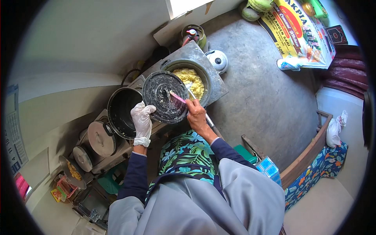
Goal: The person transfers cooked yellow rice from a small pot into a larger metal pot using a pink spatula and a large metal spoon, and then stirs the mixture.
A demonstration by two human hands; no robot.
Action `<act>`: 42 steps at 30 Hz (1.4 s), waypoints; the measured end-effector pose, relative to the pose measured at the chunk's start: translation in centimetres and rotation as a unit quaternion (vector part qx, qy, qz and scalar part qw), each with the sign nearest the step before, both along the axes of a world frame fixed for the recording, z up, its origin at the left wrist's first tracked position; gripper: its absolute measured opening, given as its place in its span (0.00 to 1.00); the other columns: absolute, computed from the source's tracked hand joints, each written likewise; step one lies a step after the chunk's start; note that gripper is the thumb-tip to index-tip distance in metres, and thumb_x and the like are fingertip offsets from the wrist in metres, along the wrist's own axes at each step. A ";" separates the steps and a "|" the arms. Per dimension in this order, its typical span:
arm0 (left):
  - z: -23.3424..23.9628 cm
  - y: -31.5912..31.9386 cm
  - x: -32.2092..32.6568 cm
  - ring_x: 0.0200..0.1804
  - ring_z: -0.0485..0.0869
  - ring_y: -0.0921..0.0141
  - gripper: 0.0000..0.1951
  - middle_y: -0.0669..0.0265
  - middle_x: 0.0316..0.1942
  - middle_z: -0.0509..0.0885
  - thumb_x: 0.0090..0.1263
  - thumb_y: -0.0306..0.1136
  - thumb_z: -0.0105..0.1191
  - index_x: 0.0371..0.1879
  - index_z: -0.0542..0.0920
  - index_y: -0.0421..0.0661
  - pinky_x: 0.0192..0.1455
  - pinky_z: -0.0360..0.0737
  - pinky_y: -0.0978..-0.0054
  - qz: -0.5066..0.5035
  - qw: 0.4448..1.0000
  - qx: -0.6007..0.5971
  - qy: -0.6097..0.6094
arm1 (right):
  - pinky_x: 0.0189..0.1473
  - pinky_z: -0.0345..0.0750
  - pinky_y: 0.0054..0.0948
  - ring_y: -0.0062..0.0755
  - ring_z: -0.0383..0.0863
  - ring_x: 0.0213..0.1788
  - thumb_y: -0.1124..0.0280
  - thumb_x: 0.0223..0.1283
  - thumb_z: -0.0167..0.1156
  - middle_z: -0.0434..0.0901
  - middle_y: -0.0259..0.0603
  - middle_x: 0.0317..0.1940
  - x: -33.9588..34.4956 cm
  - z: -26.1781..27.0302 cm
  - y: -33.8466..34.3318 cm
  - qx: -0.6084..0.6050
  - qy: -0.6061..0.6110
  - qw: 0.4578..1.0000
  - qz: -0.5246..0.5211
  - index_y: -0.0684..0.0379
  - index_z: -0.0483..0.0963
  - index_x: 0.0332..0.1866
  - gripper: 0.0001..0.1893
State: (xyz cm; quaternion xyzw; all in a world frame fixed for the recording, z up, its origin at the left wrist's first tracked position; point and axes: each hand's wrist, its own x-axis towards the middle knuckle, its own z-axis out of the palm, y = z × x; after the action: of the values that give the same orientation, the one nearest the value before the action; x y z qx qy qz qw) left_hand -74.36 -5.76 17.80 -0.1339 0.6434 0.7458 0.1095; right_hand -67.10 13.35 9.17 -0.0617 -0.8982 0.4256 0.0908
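Note:
My left hand [142, 120], in a thin white glove, grips the lower left rim of a dark round plate or pot lid [160, 102], tilted and smeared with pale residue. In my bare right hand [196, 115] is a slim pink-handled tool [178, 97], its tip against the middle of the dark disc. The disc overlaps a large metal pot [208, 85] holding yellow crumbly food [195, 77]. A metal utensil [190, 91] rests in that pot, its shaft partly behind my right hand. Left of the disc stands a deep dark pot [122, 108], with little visible inside.
A silver kettle [221, 63] sits beyond the counter's corner [221, 92]. Metal lids [100, 139] cover pots at the left, near a pan [82, 183] of yellow food. A wooden bench [305, 151] stands at the right. A banner-covered table [312, 44] occupies the upper right.

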 end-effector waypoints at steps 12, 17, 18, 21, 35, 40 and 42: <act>0.7 -0.1 -0.9 0.31 0.75 0.81 0.06 0.71 0.29 0.81 0.50 0.14 0.53 0.25 0.79 0.38 0.38 0.71 0.83 0.019 0.997 -0.051 0.049 | 0.30 0.75 0.46 0.51 0.77 0.32 0.83 0.40 0.52 0.70 0.48 0.30 2.8 1.5 -0.2 0.122 -0.106 0.986 0.035 0.60 0.68 0.36 0.13; 1.6 0.2 -0.8 0.31 0.76 0.80 0.06 0.70 0.30 0.82 0.51 0.15 0.52 0.26 0.80 0.36 0.38 0.71 0.83 -0.031 0.997 -0.056 0.037 | 0.31 0.75 0.44 0.49 0.77 0.33 0.82 0.45 0.52 0.70 0.47 0.31 -1.3 -1.6 0.6 0.125 -0.060 0.990 0.000 0.59 0.69 0.39 0.13; 1.5 0.1 -1.0 0.31 0.76 0.80 0.06 0.70 0.30 0.82 0.51 0.15 0.51 0.26 0.80 0.36 0.37 0.71 0.83 -0.038 0.997 -0.060 0.037 | 0.31 0.75 0.44 0.49 0.77 0.33 0.83 0.45 0.52 0.70 0.47 0.31 -2.1 -1.9 0.8 0.129 -0.048 0.990 0.000 0.59 0.69 0.39 0.13; 1.7 0.4 -0.8 0.29 0.72 0.82 0.04 0.74 0.27 0.79 0.53 0.16 0.51 0.23 0.78 0.37 0.34 0.68 0.84 -0.047 0.997 -0.050 0.018 | 0.32 0.75 0.44 0.49 0.76 0.33 0.83 0.46 0.52 0.70 0.47 0.32 -3.8 -3.1 1.4 0.125 -0.015 0.992 -0.001 0.58 0.70 0.41 0.14; 1.7 1.4 2.5 0.25 0.71 0.62 0.02 0.58 0.23 0.72 0.56 0.19 0.52 0.28 0.75 0.37 0.32 0.70 0.69 -0.246 0.900 -0.303 0.192 | 0.12 0.58 0.21 0.18 0.64 0.13 0.61 0.70 0.45 0.72 0.35 0.21 -9.1 -5.1 6.2 -0.774 -0.414 0.463 -0.124 0.56 0.67 0.35 0.11; 0.6 1.4 2.7 0.29 0.74 0.57 0.07 0.56 0.25 0.73 0.56 0.20 0.54 0.34 0.77 0.38 0.33 0.71 0.65 -0.251 0.869 -0.334 0.265 | 0.10 0.52 0.19 0.13 0.57 0.10 0.60 0.70 0.48 0.70 0.32 0.19 -6.2 -3.4 5.3 -0.791 -0.458 0.399 -0.073 0.54 0.69 0.33 0.12; 0.0 1.4 2.4 0.28 0.74 0.56 0.07 0.56 0.25 0.73 0.56 0.20 0.54 0.33 0.77 0.37 0.32 0.71 0.64 -0.243 0.870 -0.339 0.262 | 0.10 0.52 0.19 0.12 0.56 0.10 0.61 0.70 0.48 0.71 0.33 0.19 -4.5 -2.3 4.6 -0.773 -0.485 0.401 -0.082 0.55 0.69 0.32 0.12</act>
State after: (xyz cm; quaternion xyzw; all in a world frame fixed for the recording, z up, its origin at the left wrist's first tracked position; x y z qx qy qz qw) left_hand -71.96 -4.37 17.81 0.1979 0.8740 0.4394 0.0622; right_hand -71.55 17.99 6.82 -0.3746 -0.0704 0.8277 -0.4119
